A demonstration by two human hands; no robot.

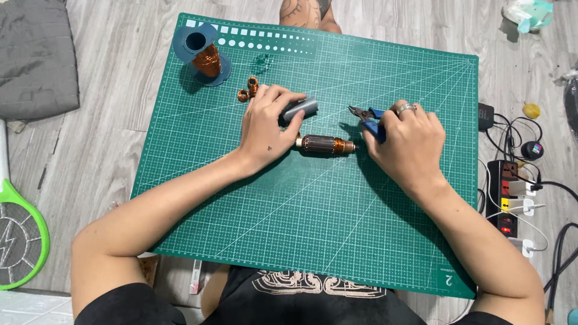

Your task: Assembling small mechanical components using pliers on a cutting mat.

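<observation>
- Left hand [265, 129] laid over the near end of a grey cylinder [301, 109], fingers curled round it – held, with the far end poking out to the right.
- Right hand [404, 141] wrapped round the blue handles of small cutters [366, 117]; fingers closed tight on the grip, black jaws pointing left and only narrowly parted (hard to tell whether quite closed).
- Silver ring [406, 108] worn on one finger of that hand.
- Rotor [325, 145] lying flat on the mat between the two hands, wound core dark brown, copper band at its right end, pale shaft stub at its left – just beside the left hand's fingers, touched by neither hand as far as could be seen.
- Cutter tips just above and right of the rotor, apart from it.
- Green cutting mat [313, 229] spread on a pale wood floor.
- Blue spool [203, 53] of copper wire standing near the mat's far left corner.
- Two small copper coils [248, 90] just beyond the left hand's knuckles.
- Grey cushion [36, 57] off the mat to the far left; green racket-shaped swatter [18, 235] below it.
- Power strip [509, 198] with plugs and cables on the floor to the right.
</observation>
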